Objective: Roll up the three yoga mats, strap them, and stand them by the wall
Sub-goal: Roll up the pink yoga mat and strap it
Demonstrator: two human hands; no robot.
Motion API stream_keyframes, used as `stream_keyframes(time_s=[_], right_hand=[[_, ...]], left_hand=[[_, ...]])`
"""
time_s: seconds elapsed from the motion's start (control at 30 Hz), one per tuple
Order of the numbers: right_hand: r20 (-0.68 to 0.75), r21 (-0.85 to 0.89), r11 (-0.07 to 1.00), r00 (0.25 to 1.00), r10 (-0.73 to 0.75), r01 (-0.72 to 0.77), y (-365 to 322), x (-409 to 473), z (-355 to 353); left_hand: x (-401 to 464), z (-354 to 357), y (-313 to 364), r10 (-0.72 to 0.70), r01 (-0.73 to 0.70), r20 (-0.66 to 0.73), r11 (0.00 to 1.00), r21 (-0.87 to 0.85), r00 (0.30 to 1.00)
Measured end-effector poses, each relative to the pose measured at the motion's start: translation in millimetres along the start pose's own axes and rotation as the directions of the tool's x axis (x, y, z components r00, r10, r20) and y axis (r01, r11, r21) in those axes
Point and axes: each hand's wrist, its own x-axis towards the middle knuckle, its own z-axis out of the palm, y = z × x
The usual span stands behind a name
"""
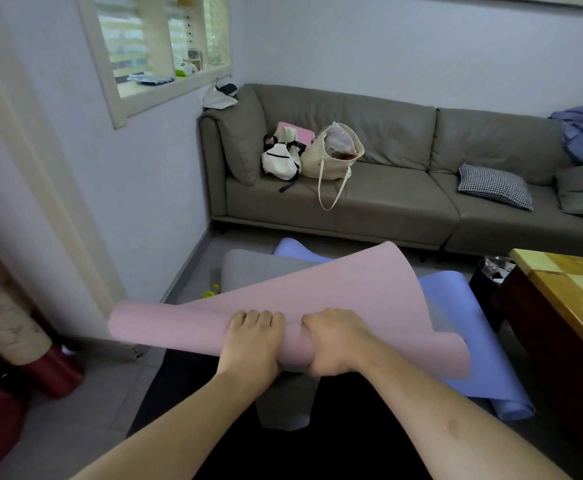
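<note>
I am rolling the first of the three: my left hand (253, 341) and right hand (335, 341) both grip the started roll of the pink mat (335, 282), held up off the floor in front of me, its loose end flaring toward the sofa (387, 188). The grey mat (248, 268) and the blue mat (456, 299) lie unrolled on the floor beneath. Next, I judge, comes turning the roll tighter and keeping its edges even. I can read no brand or writing anywhere.
</note>
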Motion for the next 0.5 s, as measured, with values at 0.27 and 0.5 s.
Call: stream_keyframes(time_s=[0.27, 0.5], right_hand=[[-0.044, 0.069, 0.997, 0.998, 0.039, -0.035, 0.4, -6.9, 5.0], [-0.322, -0.067, 0.997, 0.947, 0.015, -0.038, -5.3, -18.2, 38.4]], left_hand=[[19.8, -41.5, -1.1, -0.02, 0.014, 0.253, 1.0, 0.027, 0.967], [34.7, -51.7, -7.9, 0.051, -0.038, 0.381, 0.998, -0.042, 0.923]])
